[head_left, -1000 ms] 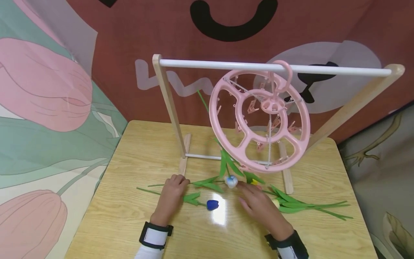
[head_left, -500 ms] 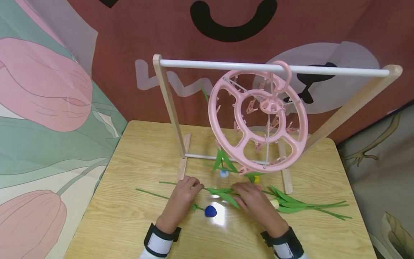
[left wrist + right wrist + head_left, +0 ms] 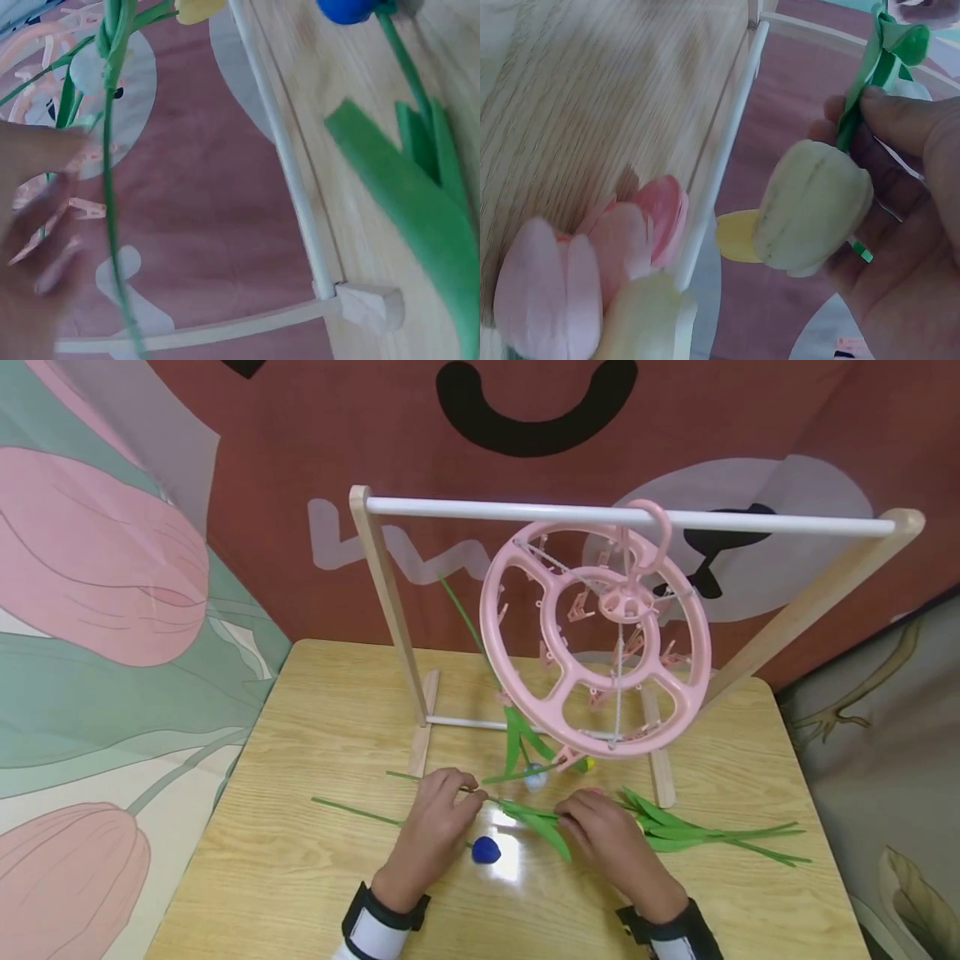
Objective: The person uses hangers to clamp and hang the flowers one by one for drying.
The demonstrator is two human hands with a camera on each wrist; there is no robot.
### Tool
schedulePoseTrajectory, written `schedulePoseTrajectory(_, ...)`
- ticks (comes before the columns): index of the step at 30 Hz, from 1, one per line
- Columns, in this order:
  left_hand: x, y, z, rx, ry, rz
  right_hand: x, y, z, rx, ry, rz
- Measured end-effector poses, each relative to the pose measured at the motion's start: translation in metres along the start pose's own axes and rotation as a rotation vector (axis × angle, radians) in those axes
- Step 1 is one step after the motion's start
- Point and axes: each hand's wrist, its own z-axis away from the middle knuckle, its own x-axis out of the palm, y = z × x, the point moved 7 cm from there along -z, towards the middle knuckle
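Both hands hold one cream tulip with a green stem and leaves. My left hand (image 3: 441,822) pinches the stem toward its tail end; in the left wrist view the green stem (image 3: 109,195) runs past blurred fingers. My right hand (image 3: 611,835) grips it just under the cream bloom (image 3: 814,206), thumb and fingers around the stem. Below the left hand, a dark blue tulip (image 3: 486,850) lies on the table. A light blue and white tulip (image 3: 535,777) hangs bloom down close behind the hands. A yellow bloom (image 3: 736,236) shows behind the cream one.
A pink round clip hanger (image 3: 592,643) hangs by its hook from a white bar (image 3: 510,511) on a wooden stand (image 3: 393,602). More tulips lie to the right, stems (image 3: 750,837) pointing right, with pink (image 3: 547,292) and pale yellow blooms (image 3: 649,322).
My left hand has moved right along with the tulip stem. The right hand has shifted slightly down and right from beside the light blue bloom. The dark blue tulip has slid slightly nearer.
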Motion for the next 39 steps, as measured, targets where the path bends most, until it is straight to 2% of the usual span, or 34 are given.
schedulePoseTrajectory(3,-0.010,0.008,0.000,0.044,0.140,0.053,-0.006,0.002,0.004,-0.001,0.026,-0.027)
schedulePoseTrajectory(5,-0.009,0.010,0.002,0.037,0.166,0.149,-0.011,0.003,0.005,0.005,0.036,-0.045)
schedulePoseTrajectory(6,-0.006,0.009,0.004,0.015,0.151,0.222,-0.013,0.004,0.006,0.008,0.040,-0.055)
schedulePoseTrajectory(8,0.007,0.006,0.008,-0.069,0.083,0.397,-0.018,0.003,0.007,0.019,0.046,-0.085)
schedulePoseTrajectory(10,0.026,0.002,0.013,-0.198,0.003,0.585,-0.021,0.003,0.007,0.034,0.047,-0.123)
schedulePoseTrajectory(13,0.053,0.002,0.018,-0.406,-0.058,0.916,-0.024,0.002,0.007,0.052,0.050,-0.176)
schedulePoseTrajectory(15,0.067,0.006,0.018,-0.517,-0.053,1.139,-0.024,0.002,0.007,0.057,0.052,-0.204)
schedulePoseTrajectory(17,0.076,0.012,0.016,-0.590,-0.016,1.318,-0.023,0.002,0.007,0.045,0.066,-0.228)
schedulePoseTrajectory(19,0.080,0.017,0.010,-0.612,0.030,1.408,-0.022,0.001,0.006,0.031,0.083,-0.245)
schedulePoseTrajectory(23,0.079,0.024,0.000,-0.595,0.114,1.452,-0.023,0.001,0.006,0.025,0.104,-0.256)
schedulePoseTrajectory(27,0.076,0.026,-0.005,-0.551,0.150,1.443,-0.029,0.004,0.008,0.031,0.122,-0.238)
schedulePoseTrajectory(29,0.075,0.025,-0.005,-0.538,0.158,1.426,-0.038,0.009,0.010,0.007,0.177,-0.241)
schedulePoseTrajectory(32,0.072,0.022,-0.005,-0.510,0.172,1.377,-0.057,0.024,0.015,0.015,0.306,-0.226)
schedulePoseTrajectory(34,0.070,0.019,-0.005,-0.492,0.178,1.345,-0.072,0.037,0.020,0.063,0.412,-0.194)
schedulePoseTrajectory(36,0.067,0.017,-0.007,-0.464,0.181,1.326,-0.087,0.052,0.024,0.147,0.478,-0.173)
schedulePoseTrajectory(39,0.062,0.016,-0.010,-0.417,0.180,1.282,-0.101,0.069,0.022,0.254,0.479,-0.181)
